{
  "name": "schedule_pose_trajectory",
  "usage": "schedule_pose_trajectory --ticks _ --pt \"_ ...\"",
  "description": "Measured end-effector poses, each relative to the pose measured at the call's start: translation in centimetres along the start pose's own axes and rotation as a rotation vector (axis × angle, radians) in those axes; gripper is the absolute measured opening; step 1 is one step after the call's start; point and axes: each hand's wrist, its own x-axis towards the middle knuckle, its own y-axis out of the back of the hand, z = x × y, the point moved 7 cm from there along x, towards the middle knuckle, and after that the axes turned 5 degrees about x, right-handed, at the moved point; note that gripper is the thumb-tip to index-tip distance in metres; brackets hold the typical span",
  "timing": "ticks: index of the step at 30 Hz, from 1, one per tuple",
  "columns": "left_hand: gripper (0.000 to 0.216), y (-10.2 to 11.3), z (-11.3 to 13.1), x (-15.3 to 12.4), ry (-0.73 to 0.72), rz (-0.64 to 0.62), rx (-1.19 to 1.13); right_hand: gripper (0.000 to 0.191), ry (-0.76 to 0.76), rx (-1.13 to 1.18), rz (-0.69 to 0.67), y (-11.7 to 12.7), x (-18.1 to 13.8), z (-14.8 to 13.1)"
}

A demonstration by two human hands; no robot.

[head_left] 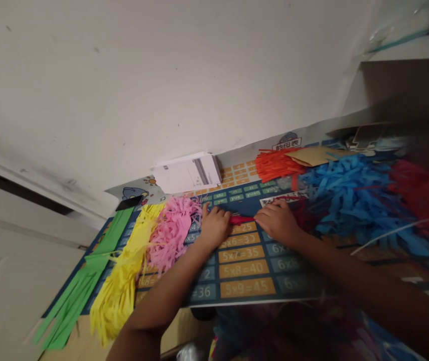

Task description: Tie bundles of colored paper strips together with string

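My left hand and my right hand rest on a blue multiplication-table mat, fingers curled. Between them both hands pinch a thin red paper strip, one at each end. A pile of pink paper strips lies just left of my left hand. A heap of blue paper strips lies right of my right hand, with dark red strips beyond it.
Yellow strips and green strips lie at the mat's left end. Orange strips and a brown paper piece sit at the back. A white booklet leans at the wall. A shelf is upper right.
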Motion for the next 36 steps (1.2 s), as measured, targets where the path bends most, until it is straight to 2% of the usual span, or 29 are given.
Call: schedule_pose_trajectory --ticks 2,4,6,8,10,13,15,19,24,28,33,36 --pt "0.013 0.2 -2.4 -1.5 0.055 -0.067 0.065 0.02 0.026 -0.013 -0.006 -0.3 -0.2 -0.3" --pt "0.024 0.9 -4.5 -3.1 0.151 -0.123 0.142 0.021 0.049 -0.026 -0.017 -0.7 -0.2 -0.8" --pt "0.041 2.2 -4.7 -4.2 0.185 -0.125 0.156 0.021 0.068 -0.027 -0.025 -1.1 -0.1 -1.3" --pt "0.053 3.3 -2.3 -4.2 0.074 -0.073 0.052 0.02 0.092 -0.041 -0.037 -1.4 -0.1 -1.8" --pt "0.043 3.7 1.2 -3.5 -0.088 0.015 -0.105 0.019 0.118 -0.066 -0.05 -1.7 -0.2 -2.2" --pt "0.022 2.4 4.7 -1.9 -0.187 0.114 -0.168 0.018 0.134 -0.097 -0.069 -1.7 -0.5 -2.4" --pt "0.019 0.9 5.5 -1.3 -0.212 0.129 -0.154 0.018 0.139 -0.094 -0.088 -1.6 -0.8 -2.4" --pt "0.018 -1.1 4.7 -1.9 -0.209 0.139 -0.141 0.02 0.155 -0.057 -0.137 -1.2 -1.2 -1.9" --pt "0.017 -1.5 3.1 -3.0 -0.143 0.115 -0.174 0.023 0.146 -0.015 -0.182 -1.2 -1.5 -0.1" --pt "0.017 -1.5 1.9 -2.9 -0.069 0.079 -0.244 0.022 0.078 0.089 -0.217 -1.3 -1.6 1.9" --pt "0.012 -1.8 0.7 -2.5 0.017 0.02 -0.445 0.021 -0.08 0.253 -0.297 -2.2 -2.0 4.1" --pt "0.02 -2.1 0.3 -2.3 0.074 0.014 -0.497 0.024 -0.131 0.319 -0.339 -2.6 -2.3 4.7"
